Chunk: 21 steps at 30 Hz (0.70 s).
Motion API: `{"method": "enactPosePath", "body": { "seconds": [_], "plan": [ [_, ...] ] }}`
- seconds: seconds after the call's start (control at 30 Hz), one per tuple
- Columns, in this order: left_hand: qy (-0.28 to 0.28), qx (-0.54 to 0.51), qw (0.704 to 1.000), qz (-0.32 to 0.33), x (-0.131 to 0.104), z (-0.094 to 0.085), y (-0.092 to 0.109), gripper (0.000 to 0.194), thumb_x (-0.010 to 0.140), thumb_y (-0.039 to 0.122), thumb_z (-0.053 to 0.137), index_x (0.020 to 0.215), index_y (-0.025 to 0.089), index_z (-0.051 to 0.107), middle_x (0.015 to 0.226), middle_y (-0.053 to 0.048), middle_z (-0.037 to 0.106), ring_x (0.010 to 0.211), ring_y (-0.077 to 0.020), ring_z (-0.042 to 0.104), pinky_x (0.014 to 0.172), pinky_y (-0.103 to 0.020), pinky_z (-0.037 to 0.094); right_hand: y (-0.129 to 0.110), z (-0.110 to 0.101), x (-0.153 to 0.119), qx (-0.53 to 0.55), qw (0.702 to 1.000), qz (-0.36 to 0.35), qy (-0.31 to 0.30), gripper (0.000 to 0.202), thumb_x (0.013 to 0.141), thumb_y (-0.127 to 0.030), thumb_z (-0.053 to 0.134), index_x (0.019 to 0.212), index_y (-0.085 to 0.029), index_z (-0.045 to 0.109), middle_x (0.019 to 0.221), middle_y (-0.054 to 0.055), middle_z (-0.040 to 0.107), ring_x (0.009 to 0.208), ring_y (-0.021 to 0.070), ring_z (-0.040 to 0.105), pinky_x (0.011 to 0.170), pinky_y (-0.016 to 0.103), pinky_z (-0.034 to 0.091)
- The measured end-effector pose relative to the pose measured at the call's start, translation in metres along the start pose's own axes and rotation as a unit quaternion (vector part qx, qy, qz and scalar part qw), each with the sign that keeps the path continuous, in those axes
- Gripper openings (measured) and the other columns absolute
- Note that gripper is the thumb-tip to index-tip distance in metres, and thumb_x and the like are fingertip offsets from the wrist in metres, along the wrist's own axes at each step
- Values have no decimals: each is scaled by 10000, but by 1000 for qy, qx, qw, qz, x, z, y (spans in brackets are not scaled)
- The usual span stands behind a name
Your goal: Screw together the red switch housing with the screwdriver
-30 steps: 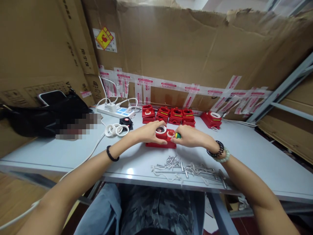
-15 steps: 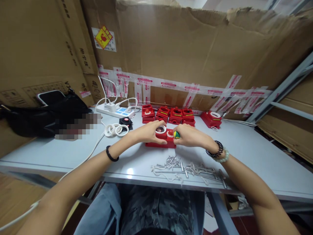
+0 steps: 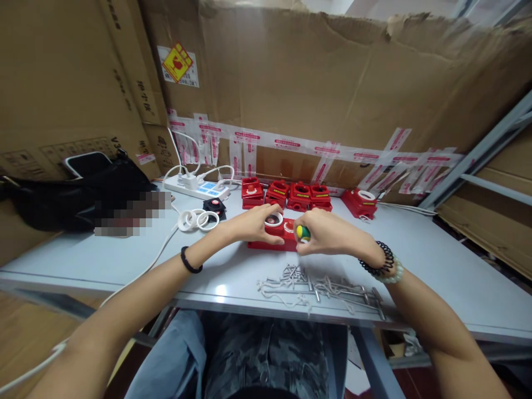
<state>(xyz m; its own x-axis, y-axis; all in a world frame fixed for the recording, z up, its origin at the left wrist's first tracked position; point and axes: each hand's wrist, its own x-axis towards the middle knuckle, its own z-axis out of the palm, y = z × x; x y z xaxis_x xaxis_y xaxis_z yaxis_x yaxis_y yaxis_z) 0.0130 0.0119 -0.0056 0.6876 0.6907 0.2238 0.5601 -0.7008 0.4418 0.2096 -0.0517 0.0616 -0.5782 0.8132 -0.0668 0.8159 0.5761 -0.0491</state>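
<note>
A red box-like housing [image 3: 269,244] lies lengthwise on the table, with a white ring [image 3: 279,223] around a round opening on its top and a second round fitting [image 3: 288,226] beside it. My left hand [image 3: 253,223] grips the housing at its left end, thumb along the front and fingers over the back. Curled around the green and yellow handle of what looks like a screwdriver [image 3: 305,232] is my right hand [image 3: 332,233], at the housing's right end. The tool's tip is hidden.
Several red housings [image 3: 299,195] line the back, with another red unit [image 3: 358,203] farther right. Loose white rings [image 3: 208,221], black parts [image 3: 214,207] and a power strip [image 3: 199,189] stand left. Screws [image 3: 293,274] and metal rods with cords [image 3: 349,293] lie near the front edge.
My right hand has turned at the wrist and shifted slightly right, and more of the green handle shows. My left hand and the housing have hardly moved.
</note>
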Motion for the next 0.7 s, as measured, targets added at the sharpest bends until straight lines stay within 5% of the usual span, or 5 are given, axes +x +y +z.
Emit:
{"method": "enactPosePath", "body": {
  "seconds": [0.17,0.33,0.47,0.6,0.7],
  "plan": [
    [-3,5,1000,-2,0,-1,2,630,673,544,691,1166,218,476,1205,-92,582,1084,-274,559,908,-368,438,-6,9,0,53,989,-46,-131,149,638,-278,592,598,-190,478,534,-34,485,487,83,370,458,245,262],
    [-7,2,1000,-2,0,-2,1,640,674,544,685,1179,217,466,1196,-99,581,1077,-274,559,913,-383,436,-8,14,-1,24,989,-28,-144,199,644,-307,578,576,-199,425,550,-26,485,484,88,378,459,245,277],
    [-1,-7,1000,-6,0,-2,2,649,674,543,690,1184,210,470,1217,-98,573,1092,-272,555,924,-374,434,-3,3,-5,30,994,-20,-107,164,710,-323,550,633,-196,482,602,-7,544,521,104,423,500,254,300],
    [7,-22,1000,-8,-2,-2,1,676,672,565,691,1203,210,469,1231,-95,570,1100,-269,555,934,-371,431,6,-6,-4,30,999,13,-2,174,758,-366,556,788,-195,545,721,18,609,639,141,511,589,269,351],
    [10,-27,1000,0,-3,-1,-1,713,673,594,683,1226,202,461,1258,-106,558,1120,-273,550,947,-372,427,15,-3,2,41,996,31,67,352,726,-401,623,999,-191,549,926,55,648,829,199,570,692,297,400]
  ]
}}
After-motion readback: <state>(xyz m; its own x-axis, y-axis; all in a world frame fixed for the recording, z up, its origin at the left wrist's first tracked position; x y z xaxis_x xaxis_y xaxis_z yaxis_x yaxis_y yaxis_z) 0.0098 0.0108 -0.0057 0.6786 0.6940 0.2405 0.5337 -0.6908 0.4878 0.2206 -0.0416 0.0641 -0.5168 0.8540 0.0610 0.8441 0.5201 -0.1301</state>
